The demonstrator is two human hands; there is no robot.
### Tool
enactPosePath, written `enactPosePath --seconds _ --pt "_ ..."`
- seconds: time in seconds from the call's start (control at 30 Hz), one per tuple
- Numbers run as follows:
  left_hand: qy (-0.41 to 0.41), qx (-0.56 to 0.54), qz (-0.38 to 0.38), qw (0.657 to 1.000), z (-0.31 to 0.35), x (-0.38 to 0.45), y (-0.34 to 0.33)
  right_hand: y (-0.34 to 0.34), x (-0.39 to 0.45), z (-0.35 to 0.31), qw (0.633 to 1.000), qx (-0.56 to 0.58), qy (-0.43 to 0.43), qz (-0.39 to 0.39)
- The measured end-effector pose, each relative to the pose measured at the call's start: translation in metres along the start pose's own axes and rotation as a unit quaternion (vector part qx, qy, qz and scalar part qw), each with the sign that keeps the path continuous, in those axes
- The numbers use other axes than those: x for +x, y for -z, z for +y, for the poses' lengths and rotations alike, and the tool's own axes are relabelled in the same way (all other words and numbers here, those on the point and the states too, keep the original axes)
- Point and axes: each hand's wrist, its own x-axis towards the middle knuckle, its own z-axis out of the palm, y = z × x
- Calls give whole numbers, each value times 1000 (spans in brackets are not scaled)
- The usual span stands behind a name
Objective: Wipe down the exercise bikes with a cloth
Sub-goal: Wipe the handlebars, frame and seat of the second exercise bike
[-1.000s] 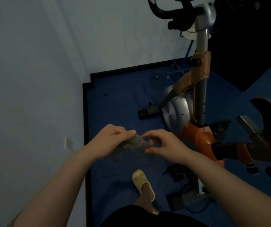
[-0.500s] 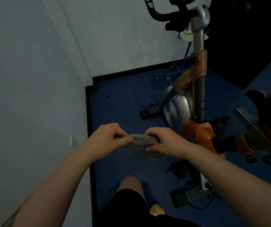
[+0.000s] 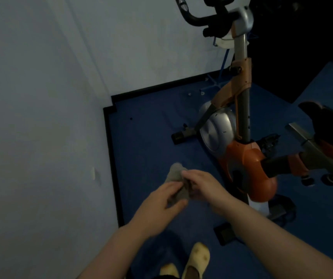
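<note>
A grey cloth (image 3: 176, 174) is bunched up between my two hands, in front of my body above the blue floor. My left hand (image 3: 161, 204) grips its lower part with thumb and fingers. My right hand (image 3: 204, 187) pinches the cloth from the right side. The orange and silver exercise bike (image 3: 242, 158) stands just to the right of my hands, its grey post rising to black handlebars (image 3: 212, 19) at the top. The bike's dark saddle (image 3: 326, 117) sticks in from the right edge.
A pale wall (image 3: 40, 117) runs close along my left, meeting another wall in the corner ahead. Black skirting (image 3: 111, 158) borders the blue floor (image 3: 151, 127). My feet in yellow slippers (image 3: 198, 260) stand at the bottom. The bike's black base feet lie on the floor.
The cloth, stretched flat between my hands before, is now crumpled into a bunch. Both hands have come closer together and lower in view. My feet have stepped forward.
</note>
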Motion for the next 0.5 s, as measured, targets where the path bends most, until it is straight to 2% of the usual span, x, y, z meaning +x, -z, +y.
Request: enactPosePath --seconds 0.03,0.13,0.17,0.27,0.33,0.43,0.5 --pt "-6 -20 11 1000 -3 -3 2 2 -3 4 999 -26 26 18" --pt "-31 -24 129 991 -14 1 15 7 -18 14 992 -92 84 7" --pt "-48 1 124 991 -15 7 18 9 -23 15 988 -121 90 -8" --pt "-79 75 -26 994 -12 25 15 19 -38 16 981 -170 86 -33" --pt "-95 110 -87 986 -3 33 6 31 -53 14 980 -181 84 -15" --pt "-98 64 -150 982 23 34 -11 59 -84 17 974 -207 83 48" --pt "-87 40 -198 975 42 33 -28 80 -107 21 963 -252 75 56"
